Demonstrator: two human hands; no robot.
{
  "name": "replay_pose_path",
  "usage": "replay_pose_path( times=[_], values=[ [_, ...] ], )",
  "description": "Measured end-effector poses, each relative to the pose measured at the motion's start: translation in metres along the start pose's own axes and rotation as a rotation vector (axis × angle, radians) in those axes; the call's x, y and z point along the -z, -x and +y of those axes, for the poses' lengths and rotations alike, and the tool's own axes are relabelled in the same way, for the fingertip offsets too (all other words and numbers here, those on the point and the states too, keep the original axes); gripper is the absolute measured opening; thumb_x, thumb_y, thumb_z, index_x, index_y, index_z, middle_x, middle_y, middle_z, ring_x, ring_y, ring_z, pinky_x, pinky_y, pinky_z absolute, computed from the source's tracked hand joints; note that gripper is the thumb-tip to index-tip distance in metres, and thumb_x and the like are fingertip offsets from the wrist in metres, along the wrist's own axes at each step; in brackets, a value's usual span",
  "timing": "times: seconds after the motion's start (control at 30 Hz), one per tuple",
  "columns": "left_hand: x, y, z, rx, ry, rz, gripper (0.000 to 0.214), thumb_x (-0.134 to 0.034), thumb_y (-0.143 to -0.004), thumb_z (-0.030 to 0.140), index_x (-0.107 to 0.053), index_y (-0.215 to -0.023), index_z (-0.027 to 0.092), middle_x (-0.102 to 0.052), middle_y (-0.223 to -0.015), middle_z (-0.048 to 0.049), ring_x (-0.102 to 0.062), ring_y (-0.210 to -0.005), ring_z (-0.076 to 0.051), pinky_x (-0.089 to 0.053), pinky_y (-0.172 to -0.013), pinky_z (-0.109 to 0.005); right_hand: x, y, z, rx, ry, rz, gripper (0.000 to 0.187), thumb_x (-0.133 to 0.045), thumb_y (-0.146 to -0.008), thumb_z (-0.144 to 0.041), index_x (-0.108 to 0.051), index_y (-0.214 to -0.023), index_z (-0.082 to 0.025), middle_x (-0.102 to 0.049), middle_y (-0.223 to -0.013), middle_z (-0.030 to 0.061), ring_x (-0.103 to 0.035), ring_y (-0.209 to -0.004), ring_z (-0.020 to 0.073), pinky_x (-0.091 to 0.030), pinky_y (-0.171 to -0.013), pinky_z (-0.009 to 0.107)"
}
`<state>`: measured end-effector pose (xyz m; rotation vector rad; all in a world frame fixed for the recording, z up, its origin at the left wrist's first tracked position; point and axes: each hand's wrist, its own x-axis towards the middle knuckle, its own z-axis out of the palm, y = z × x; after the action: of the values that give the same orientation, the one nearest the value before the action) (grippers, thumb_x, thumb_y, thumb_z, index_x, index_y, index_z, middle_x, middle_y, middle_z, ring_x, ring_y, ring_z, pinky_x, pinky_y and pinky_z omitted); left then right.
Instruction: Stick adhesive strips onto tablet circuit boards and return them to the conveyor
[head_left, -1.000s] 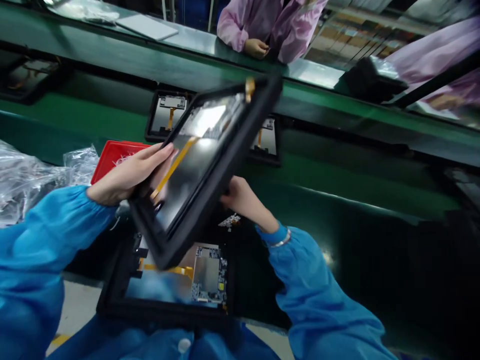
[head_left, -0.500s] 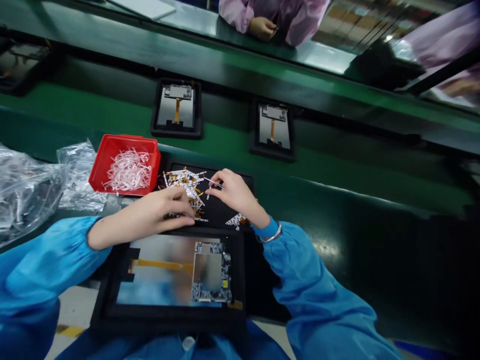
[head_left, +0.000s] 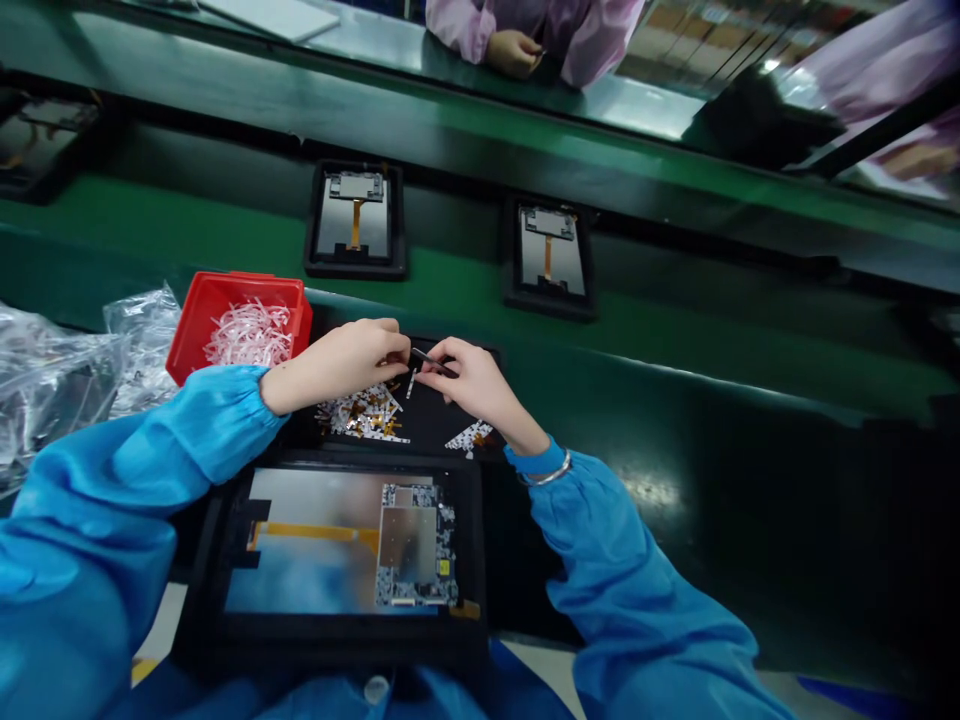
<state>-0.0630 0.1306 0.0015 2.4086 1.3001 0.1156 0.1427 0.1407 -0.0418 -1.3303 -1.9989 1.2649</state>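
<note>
My right hand point(head_left: 480, 385) is closed around dark tweezers point(head_left: 436, 363), whose tip points left at my other hand. A small white flex strip point(head_left: 411, 384) hangs at the right thumb tip. My left hand point(head_left: 349, 358) is pinched beside the tweezers' tip; what its fingertips hold is hidden. Below the hands, a pile of white and orange flex strips point(head_left: 367, 412) lies on a black tray point(head_left: 427, 425), with a smaller fanned group of strips point(head_left: 470, 437) at its right. Closest to me is an opened tablet point(head_left: 322, 575) with a circuit board point(head_left: 412, 545), in a black frame.
Left of the tray stands a red bin point(head_left: 187, 325) of pale thin strips, beside clear plastic bags point(head_left: 60, 380). Across the green conveyor point(head_left: 442, 240) sit two framed tablets point(head_left: 356, 225) point(head_left: 551, 255), another at far left. A co-worker's hand point(head_left: 514, 52) shows beyond.
My left hand has moved up and right from over the pile to my right hand, and is now pinched by the tweezers' tip. The tweezers have turned slightly in my right hand.
</note>
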Motion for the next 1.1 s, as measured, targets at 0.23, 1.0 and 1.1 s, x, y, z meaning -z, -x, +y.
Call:
replay_pose_path(
  times=[0.23,1.0,1.1],
  values=[
    [-0.009,-0.015,0.002,-0.087,-0.069,-0.069,0.025,-0.065,-0.097,0.032,-0.064,-0.115,0.014,-0.066,-0.114,-0.0069,-0.066,-0.098,-0.018,-0.06,-0.087,-0.038,0.015,0.016,-0.008,0.024,-0.123,0.024,0.022,-0.074,-0.078,-0.028,-0.055,-0.082,-0.018,-0.064,-0.079,-0.0023,-0.053,-0.044,0.005,-0.044,-0.05,0.023],
    [0.026,0.055,0.07,-0.105,0.624,0.104,0.015,-0.061,-0.094,0.023,-0.046,-0.095,0.023,-0.058,-0.08,0.0055,-0.06,-0.066,-0.006,-0.048,-0.056,-0.014,0.006,0.122,-0.056,0.424,0.14,0.266,0.023,-0.073,-0.092,-0.016,-0.069,-0.114,-0.022,-0.078,-0.103,0.0009,-0.074,-0.072,0.0094,-0.059,-0.066,0.018],
    [0.023,0.065,0.075,-0.086,0.696,0.084,0.012,-0.059,-0.094,0.019,-0.048,-0.095,0.024,-0.061,-0.084,0.0049,-0.067,-0.073,-0.007,-0.054,-0.062,-0.014,0.004,0.122,-0.057,0.381,0.008,0.178,0.026,-0.08,-0.086,-0.023,-0.072,-0.111,-0.023,-0.08,-0.1,0.0001,-0.078,-0.08,0.0145,-0.061,-0.064,0.02]
  ],
)
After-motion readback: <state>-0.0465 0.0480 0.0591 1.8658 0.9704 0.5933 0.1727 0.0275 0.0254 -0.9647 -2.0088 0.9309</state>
